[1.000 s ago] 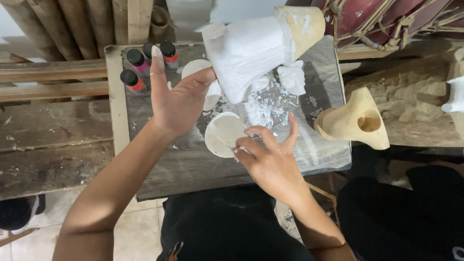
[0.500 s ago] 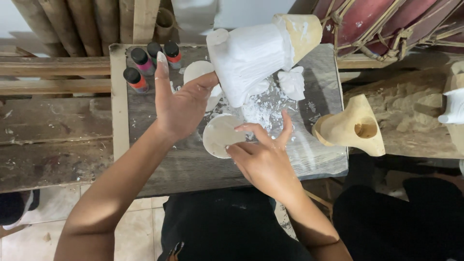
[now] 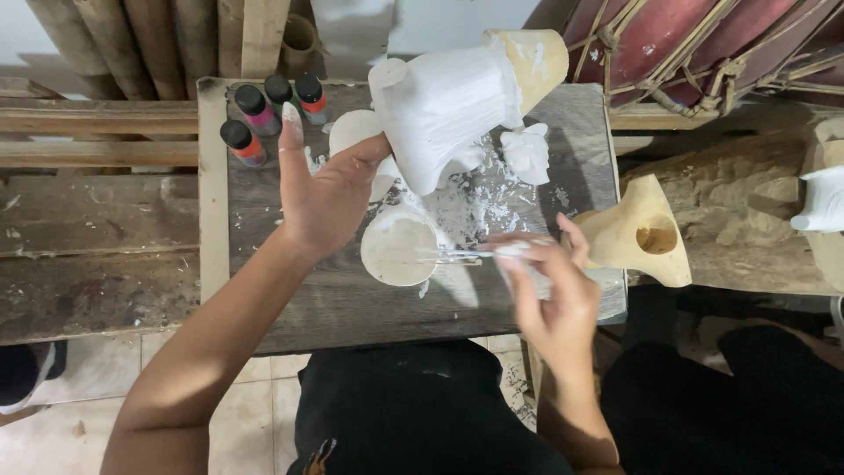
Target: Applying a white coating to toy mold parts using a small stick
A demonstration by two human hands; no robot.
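- The left hand [image 3: 327,195], at centre left of the frame, grasps the white-painted carved wooden figure [image 3: 448,105] by its lower edge, tilting it over the table.
- The right hand [image 3: 549,290], lower right of centre, pinches a thin paintbrush [image 3: 457,256], its tip over the round cup of white paint [image 3: 400,246].
- Three small paint bottles with dark caps [image 3: 268,110] stand at the upper left of the grey wooden table [image 3: 352,308].
- An unpainted tan wooden carving [image 3: 637,233] lies at the table's right edge.

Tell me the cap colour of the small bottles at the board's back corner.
Black caps on all four small bottles, seen in the head view.
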